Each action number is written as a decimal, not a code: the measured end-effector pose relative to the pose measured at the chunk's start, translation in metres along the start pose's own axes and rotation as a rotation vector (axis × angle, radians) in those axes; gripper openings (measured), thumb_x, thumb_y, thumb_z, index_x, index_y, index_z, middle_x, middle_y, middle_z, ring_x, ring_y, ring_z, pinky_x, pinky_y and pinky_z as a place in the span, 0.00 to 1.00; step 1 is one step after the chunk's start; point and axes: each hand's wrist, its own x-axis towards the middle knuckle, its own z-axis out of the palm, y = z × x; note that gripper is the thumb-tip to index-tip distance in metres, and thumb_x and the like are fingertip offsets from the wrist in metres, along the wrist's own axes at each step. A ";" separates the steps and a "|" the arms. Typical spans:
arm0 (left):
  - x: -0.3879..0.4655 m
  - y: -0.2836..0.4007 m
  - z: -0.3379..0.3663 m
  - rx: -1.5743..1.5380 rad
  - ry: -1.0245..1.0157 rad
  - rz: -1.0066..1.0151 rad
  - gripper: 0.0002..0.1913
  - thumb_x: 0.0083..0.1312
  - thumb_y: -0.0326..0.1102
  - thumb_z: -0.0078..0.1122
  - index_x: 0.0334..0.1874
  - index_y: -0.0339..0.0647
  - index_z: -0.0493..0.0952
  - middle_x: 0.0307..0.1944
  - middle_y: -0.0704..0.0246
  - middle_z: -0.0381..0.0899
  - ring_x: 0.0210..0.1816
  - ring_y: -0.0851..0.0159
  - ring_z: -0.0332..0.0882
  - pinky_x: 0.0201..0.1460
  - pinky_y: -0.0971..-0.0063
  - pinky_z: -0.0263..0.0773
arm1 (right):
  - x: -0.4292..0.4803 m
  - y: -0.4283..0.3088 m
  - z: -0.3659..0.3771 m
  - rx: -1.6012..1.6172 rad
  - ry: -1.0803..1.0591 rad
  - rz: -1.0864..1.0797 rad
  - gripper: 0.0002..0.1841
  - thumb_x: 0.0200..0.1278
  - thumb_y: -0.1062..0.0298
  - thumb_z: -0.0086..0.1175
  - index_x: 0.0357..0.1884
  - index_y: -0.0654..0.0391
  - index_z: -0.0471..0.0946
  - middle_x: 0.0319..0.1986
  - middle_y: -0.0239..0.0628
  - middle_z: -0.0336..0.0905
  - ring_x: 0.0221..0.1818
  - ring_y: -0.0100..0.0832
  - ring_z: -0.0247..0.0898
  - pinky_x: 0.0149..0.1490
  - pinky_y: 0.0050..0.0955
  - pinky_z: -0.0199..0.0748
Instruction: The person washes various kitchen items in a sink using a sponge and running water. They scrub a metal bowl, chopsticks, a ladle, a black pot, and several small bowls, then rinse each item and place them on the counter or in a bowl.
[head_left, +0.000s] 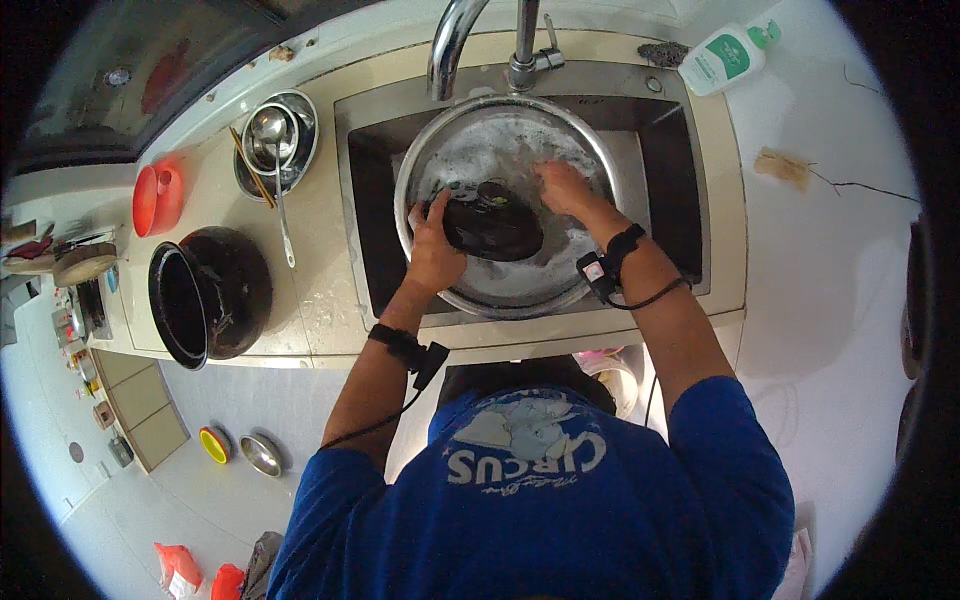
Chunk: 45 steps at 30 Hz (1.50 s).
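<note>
A wide round metal basin (403, 172) sits in the sink, holding foamy water. In it is a dark, wet lid (495, 229) with a round knob at its upper edge in view. My left hand (437, 251) grips the lid's left rim, thumb and fingers spread around it. Over the basin's right half, beside the lid, is my right hand (564, 187) with its fingers curled. Whether anything small is inside those fingers is hidden. Both wrists wear black straps with small devices and cables.
A chrome faucet (525, 71) rises behind the basin in the steel sink (679, 187). Left on the counter stand a dark pot (232, 292), a red plastic container (157, 199), and stacked metal bowls (304, 112) with a ladle (279, 180) and chopsticks. A pump bottle (726, 60) and dark scrubber (663, 54) are back right.
</note>
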 end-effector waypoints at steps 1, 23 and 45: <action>-0.001 -0.003 -0.004 -0.048 -0.023 -0.020 0.47 0.52 0.21 0.69 0.79 0.45 0.63 0.70 0.41 0.70 0.74 0.34 0.62 0.80 0.54 0.58 | 0.003 0.004 0.002 0.081 0.047 0.013 0.19 0.62 0.68 0.59 0.56 0.57 0.81 0.53 0.57 0.82 0.55 0.59 0.78 0.60 0.52 0.77; 0.043 -0.029 0.042 -1.673 -0.030 -0.841 0.27 0.85 0.48 0.31 0.70 0.34 0.71 0.65 0.54 0.78 0.67 0.49 0.76 0.74 0.53 0.68 | -0.073 -0.167 0.024 0.333 0.414 -0.426 0.22 0.69 0.74 0.52 0.64 0.69 0.73 0.69 0.63 0.68 0.70 0.64 0.64 0.75 0.54 0.62; 0.034 -0.019 0.058 -1.455 0.156 -0.951 0.25 0.84 0.48 0.44 0.68 0.31 0.71 0.63 0.57 0.79 0.62 0.53 0.80 0.67 0.52 0.77 | -0.141 -0.118 0.039 0.365 0.447 -0.152 0.24 0.73 0.74 0.50 0.68 0.72 0.69 0.74 0.61 0.59 0.76 0.62 0.57 0.77 0.51 0.60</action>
